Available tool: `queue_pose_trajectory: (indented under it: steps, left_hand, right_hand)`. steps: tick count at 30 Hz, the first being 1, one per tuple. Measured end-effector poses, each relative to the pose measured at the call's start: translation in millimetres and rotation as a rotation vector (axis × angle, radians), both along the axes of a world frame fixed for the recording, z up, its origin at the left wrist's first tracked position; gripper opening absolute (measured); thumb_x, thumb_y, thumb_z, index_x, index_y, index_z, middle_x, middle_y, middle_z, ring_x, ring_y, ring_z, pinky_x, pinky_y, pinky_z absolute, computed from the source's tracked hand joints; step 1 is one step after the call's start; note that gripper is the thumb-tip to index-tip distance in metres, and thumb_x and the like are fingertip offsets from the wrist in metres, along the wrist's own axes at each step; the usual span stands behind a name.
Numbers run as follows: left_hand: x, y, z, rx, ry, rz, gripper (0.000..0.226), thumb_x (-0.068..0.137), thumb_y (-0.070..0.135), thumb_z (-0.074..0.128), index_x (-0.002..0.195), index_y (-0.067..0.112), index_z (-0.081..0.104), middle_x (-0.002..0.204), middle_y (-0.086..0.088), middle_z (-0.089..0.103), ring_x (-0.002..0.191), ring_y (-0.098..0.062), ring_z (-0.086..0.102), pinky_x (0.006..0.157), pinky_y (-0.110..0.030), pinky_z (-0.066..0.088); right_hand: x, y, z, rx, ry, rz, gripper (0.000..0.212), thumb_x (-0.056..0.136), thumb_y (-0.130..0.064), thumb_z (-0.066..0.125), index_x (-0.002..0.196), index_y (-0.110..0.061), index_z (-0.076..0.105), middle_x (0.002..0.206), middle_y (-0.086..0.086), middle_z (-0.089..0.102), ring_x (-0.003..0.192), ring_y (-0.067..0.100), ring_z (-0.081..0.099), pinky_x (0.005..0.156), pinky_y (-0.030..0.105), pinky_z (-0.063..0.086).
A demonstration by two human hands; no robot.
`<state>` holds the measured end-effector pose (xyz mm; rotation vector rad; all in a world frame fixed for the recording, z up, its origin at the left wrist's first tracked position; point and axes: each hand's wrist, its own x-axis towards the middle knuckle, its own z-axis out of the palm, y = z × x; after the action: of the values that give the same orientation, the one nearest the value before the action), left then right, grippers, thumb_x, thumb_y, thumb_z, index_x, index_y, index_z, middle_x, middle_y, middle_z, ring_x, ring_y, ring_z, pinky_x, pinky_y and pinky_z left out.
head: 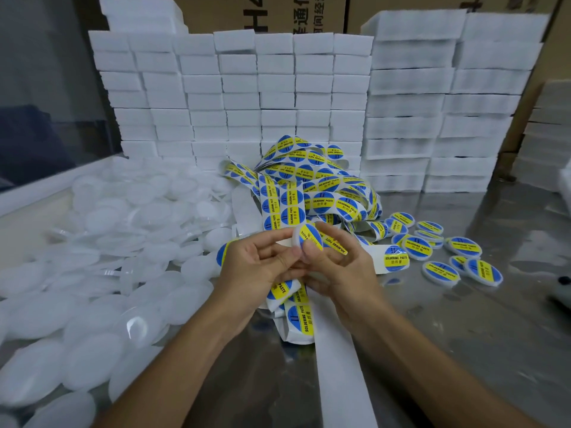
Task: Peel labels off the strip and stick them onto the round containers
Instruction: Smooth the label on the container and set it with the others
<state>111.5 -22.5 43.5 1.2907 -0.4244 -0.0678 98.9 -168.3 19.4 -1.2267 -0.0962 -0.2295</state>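
Observation:
My left hand (pixel 262 264) and my right hand (pixel 343 267) meet at the middle of the table around one white round container (pixel 301 234), held on edge. A blue and yellow label (pixel 310 236) lies on its face, and my right thumb presses on it. My left fingers curl round the container's left rim. The label strip (pixel 296 193) lies in a tangled heap just behind my hands, and its bare white backing (pixel 336 359) runs toward me under my wrists.
A big pile of unlabelled white containers (pixel 108 242) covers the left of the steel table (pixel 463 335). Several labelled containers (pixel 438 251) lie at the right. Stacks of white foam blocks (pixel 278 97) and cardboard boxes wall off the back.

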Motion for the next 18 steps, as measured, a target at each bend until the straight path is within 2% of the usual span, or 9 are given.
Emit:
queue_pose_trajectory:
  steps: [2, 4, 7, 9, 11, 13, 14, 16, 18]
  left_hand:
    - [0, 1, -1, 0.045, -0.032, -0.007, 0.03, 0.077, 0.011, 0.069, 0.105, 0.022, 0.073, 0.084, -0.011, 0.075, 0.087, -0.027, 0.074, 0.071, -0.027, 0.059]
    - [0, -1, -4, 0.137, -0.084, -0.018, 0.03, 0.085, 0.001, 0.066, 0.11, 0.018, 0.072, 0.077, -0.017, 0.069, 0.087, -0.029, 0.074, 0.074, -0.028, 0.06]
    - [-2, -3, -5, 0.204, -0.119, -0.04, 0.036, 0.09, -0.009, 0.058, 0.108, 0.02, 0.071, 0.082, -0.024, 0.064, 0.079, -0.017, 0.074, 0.07, -0.02, 0.058]
    - [-2, -4, -4, 0.193, -0.102, -0.028, 0.04, 0.09, -0.01, 0.057, 0.098, 0.026, 0.072, 0.086, -0.024, 0.067, 0.078, -0.014, 0.074, 0.068, -0.019, 0.057]
    - [-2, -3, -2, 0.167, -0.064, 0.015, 0.036, 0.092, -0.009, 0.055, 0.095, 0.022, 0.073, 0.085, -0.01, 0.075, 0.078, -0.015, 0.074, 0.066, -0.02, 0.057]
    - [1, -2, -2, 0.142, -0.022, 0.081, 0.029, 0.094, -0.005, 0.055, 0.1, 0.015, 0.074, 0.087, -0.001, 0.077, 0.078, -0.016, 0.074, 0.064, -0.022, 0.058]
    - [3, -1, -2, 0.128, -0.006, 0.113, 0.026, 0.094, -0.003, 0.055, 0.1, 0.014, 0.074, 0.09, 0.0, 0.077, 0.08, -0.018, 0.074, 0.064, -0.024, 0.059]
    - [4, 0, -2, 0.104, 0.005, 0.173, 0.024, 0.094, 0.0, 0.057, 0.093, 0.016, 0.075, 0.092, 0.0, 0.077, 0.081, -0.017, 0.074, 0.063, -0.027, 0.06]
    - [5, 1, -2, 0.081, 0.013, 0.235, 0.019, 0.094, 0.004, 0.059, 0.091, 0.017, 0.073, 0.085, -0.002, 0.076, 0.076, -0.016, 0.074, 0.061, -0.028, 0.06]
  right_hand:
    - [0, 1, 0, 0.007, 0.002, 0.031, 0.04, 0.069, -0.03, 0.083, 0.106, -0.023, 0.067, 0.09, 0.015, 0.076, 0.081, 0.03, 0.075, 0.065, 0.036, 0.061]
    - [0, 1, -1, 0.063, 0.022, -0.015, 0.041, 0.062, -0.033, 0.086, 0.092, -0.013, 0.066, 0.083, 0.019, 0.074, 0.076, 0.033, 0.074, 0.064, 0.042, 0.061]
    - [4, -2, -2, 0.061, 0.079, -0.088, 0.037, 0.073, -0.037, 0.078, 0.079, -0.004, 0.062, 0.081, 0.023, 0.071, 0.071, 0.032, 0.072, 0.068, 0.049, 0.062]
    - [6, -5, -4, 0.026, 0.091, -0.088, 0.037, 0.085, -0.036, 0.067, 0.082, 0.001, 0.066, 0.081, 0.022, 0.073, 0.069, 0.03, 0.072, 0.063, 0.04, 0.062]
    - [7, -5, -5, -0.003, 0.069, -0.083, 0.029, 0.093, -0.03, 0.061, 0.085, -0.003, 0.069, 0.08, 0.018, 0.074, 0.07, 0.027, 0.073, 0.059, 0.032, 0.059]
    - [6, -3, -7, -0.046, 0.018, -0.061, 0.013, 0.089, -0.024, 0.066, 0.091, -0.012, 0.071, 0.084, 0.015, 0.076, 0.075, 0.029, 0.074, 0.062, 0.033, 0.06]
    - [6, -2, -8, -0.071, -0.009, -0.03, 0.013, 0.084, -0.023, 0.072, 0.096, -0.017, 0.072, 0.088, 0.015, 0.076, 0.08, 0.031, 0.075, 0.067, 0.037, 0.061]
    - [6, -2, -11, -0.118, -0.04, 0.054, 0.031, 0.072, -0.023, 0.081, 0.101, -0.025, 0.074, 0.094, 0.014, 0.077, 0.087, 0.035, 0.074, 0.076, 0.042, 0.062]
    - [6, -2, -10, -0.148, -0.047, 0.105, 0.043, 0.065, -0.021, 0.086, 0.105, -0.027, 0.073, 0.096, 0.012, 0.077, 0.089, 0.031, 0.074, 0.074, 0.036, 0.061]
